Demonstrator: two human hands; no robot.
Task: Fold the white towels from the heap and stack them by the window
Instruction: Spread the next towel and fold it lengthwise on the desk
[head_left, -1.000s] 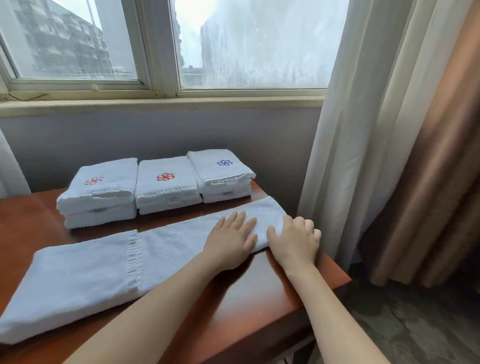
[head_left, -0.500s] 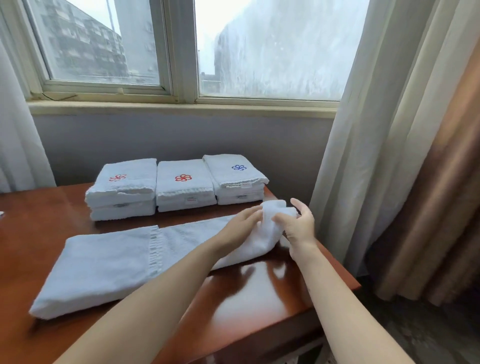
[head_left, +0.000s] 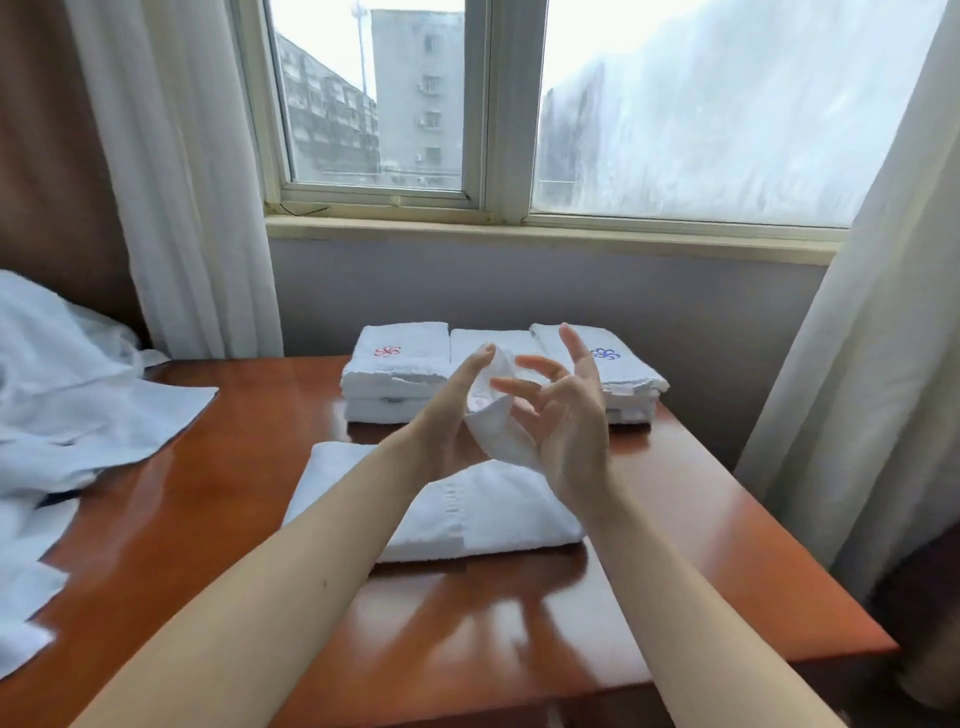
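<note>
A white towel (head_left: 457, 512), folded into a long strip, lies across the middle of the wooden table (head_left: 467, 623). Its right end is lifted above the strip and curled over. My left hand (head_left: 452, 415) pinches that raised end between thumb and fingers. My right hand (head_left: 563, 415) is beside it with fingers spread, its palm against the lifted fold. Behind them, three stacks of folded white towels (head_left: 397, 371) stand in a row under the window, the left marked with a red flower, the right with a blue one; the middle stack is mostly hidden by my hands.
A heap of loose white towels (head_left: 72, 395) covers the table's left side. White curtains (head_left: 852, 364) hang at both sides of the window (head_left: 519, 156), the right one close to the table's right edge. Floor drops off beyond the table's right corner.
Both hands have raised the towel's right end off the table and carried it leftward over the strip. My view has swung left, bringing the heap into sight.
</note>
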